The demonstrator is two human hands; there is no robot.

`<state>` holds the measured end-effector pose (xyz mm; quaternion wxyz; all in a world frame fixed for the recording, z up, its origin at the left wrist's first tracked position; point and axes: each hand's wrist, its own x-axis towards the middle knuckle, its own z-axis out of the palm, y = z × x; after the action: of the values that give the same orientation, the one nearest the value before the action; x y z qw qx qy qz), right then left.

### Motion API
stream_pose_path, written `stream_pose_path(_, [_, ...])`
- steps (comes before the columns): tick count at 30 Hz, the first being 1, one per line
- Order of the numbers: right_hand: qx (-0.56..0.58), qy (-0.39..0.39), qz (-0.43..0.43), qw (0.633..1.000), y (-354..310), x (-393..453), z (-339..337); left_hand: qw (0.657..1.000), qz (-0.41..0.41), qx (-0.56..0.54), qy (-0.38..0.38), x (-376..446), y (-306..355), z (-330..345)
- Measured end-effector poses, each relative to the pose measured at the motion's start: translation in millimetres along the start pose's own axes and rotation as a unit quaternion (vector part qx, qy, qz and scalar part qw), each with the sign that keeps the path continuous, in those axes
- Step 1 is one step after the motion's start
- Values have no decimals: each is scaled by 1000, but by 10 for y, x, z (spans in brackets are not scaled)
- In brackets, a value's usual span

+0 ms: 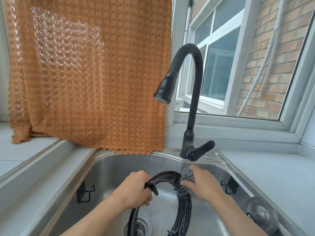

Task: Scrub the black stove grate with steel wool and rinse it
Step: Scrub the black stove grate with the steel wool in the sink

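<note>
Fingers of the left hand (136, 189) are curled round the upper left rim of the black stove grate (183, 206), next to one of its prongs. Fingers of the right hand (202, 183) are clenched on a wad of steel wool (187, 176), pressed against the grate's upper right rim. The grate is held upright on edge inside the stainless steel sink (105, 169), its lower edge near the drain strainer (141, 225). The ring is coated in streaky grey-white suds along the right side. A black pull-down faucet (190, 92) is mounted behind the basin, no water seen running. An orange patterned curtain (88, 74) is hung to the left; a window (221, 68) facing a brick wall (272, 65) is seen to the right.
</note>
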<state>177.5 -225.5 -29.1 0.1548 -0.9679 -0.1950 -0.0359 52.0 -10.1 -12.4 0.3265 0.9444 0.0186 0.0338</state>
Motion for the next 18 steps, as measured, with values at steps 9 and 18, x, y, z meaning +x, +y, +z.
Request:
stream_pose_path(9, [187,-151,137,961,-1,-15,18,999,-32,18,25,2,-8,35])
stream_pose_path(18, [335,-120,174,918,-181,18,274,1000,-16,23,13,6,33,85])
